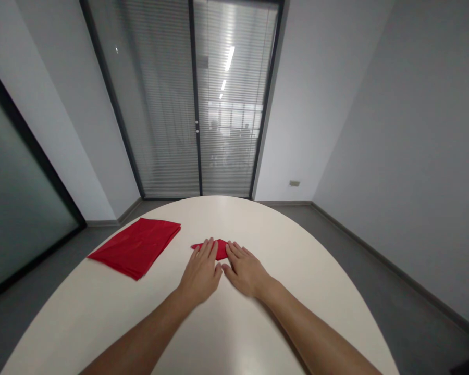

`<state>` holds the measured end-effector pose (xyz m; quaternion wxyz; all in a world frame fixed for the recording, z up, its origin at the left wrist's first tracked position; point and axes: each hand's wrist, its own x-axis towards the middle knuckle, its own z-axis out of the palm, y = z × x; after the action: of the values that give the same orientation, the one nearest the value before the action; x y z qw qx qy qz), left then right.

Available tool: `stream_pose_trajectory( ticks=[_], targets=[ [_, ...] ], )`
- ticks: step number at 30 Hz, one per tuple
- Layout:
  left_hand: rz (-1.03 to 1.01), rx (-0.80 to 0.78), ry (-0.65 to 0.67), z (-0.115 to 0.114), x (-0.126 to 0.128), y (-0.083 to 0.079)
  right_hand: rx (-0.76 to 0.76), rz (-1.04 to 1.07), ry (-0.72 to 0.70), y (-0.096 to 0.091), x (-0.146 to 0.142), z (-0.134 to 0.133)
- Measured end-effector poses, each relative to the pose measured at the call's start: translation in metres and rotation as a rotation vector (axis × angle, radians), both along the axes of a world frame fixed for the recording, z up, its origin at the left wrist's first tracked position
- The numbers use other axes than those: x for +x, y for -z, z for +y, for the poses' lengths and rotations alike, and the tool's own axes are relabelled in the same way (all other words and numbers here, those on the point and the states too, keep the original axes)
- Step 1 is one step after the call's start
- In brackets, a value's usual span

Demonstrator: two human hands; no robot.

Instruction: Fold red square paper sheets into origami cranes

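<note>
A small folded red piece (221, 250), paper or thin cloth, lies flat on the white round table (219, 333). Across its left part rests my left hand (203, 271), fingers stretched out flat; a narrow pointed end shows past the fingers on the left. My right hand (245, 268) lies with extended fingertips on the right end, hiding it. Both thumbs point toward each other just below the piece, a small gap between them. Neither hand is wrapped round anything.
To the left, near the table's edge, lies a stack of larger red sheets (136, 247), its corners slightly offset. Beyond the table stands a glass door (226, 130) with blinds in a dark frame. Grey-white walls flank it, with a socket plate (294, 183) low on the right.
</note>
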<state>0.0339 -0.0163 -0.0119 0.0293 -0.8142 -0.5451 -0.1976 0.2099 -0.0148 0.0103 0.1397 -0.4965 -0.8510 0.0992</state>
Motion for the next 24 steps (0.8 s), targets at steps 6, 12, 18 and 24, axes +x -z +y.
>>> stream_pose_trajectory(
  ticks=[6, 12, 18, 24],
  targets=[
    [-0.016, -0.051, 0.051, 0.001, 0.000, -0.002, -0.032, -0.040, 0.010, -0.004, 0.002, 0.001],
    [-0.036, -0.054, 0.016, 0.001, 0.001, 0.000, -0.075, -0.091, 0.112, -0.004, 0.001, -0.001],
    [-0.091, -0.043, 0.000, -0.001, 0.001, -0.006, 0.063, -0.028, 0.104, -0.004, 0.000, 0.001],
    [-0.126, -0.053, -0.059, -0.002, 0.001, -0.014, 0.159, 0.090, 0.066, -0.009, 0.004, 0.007]
  ],
)
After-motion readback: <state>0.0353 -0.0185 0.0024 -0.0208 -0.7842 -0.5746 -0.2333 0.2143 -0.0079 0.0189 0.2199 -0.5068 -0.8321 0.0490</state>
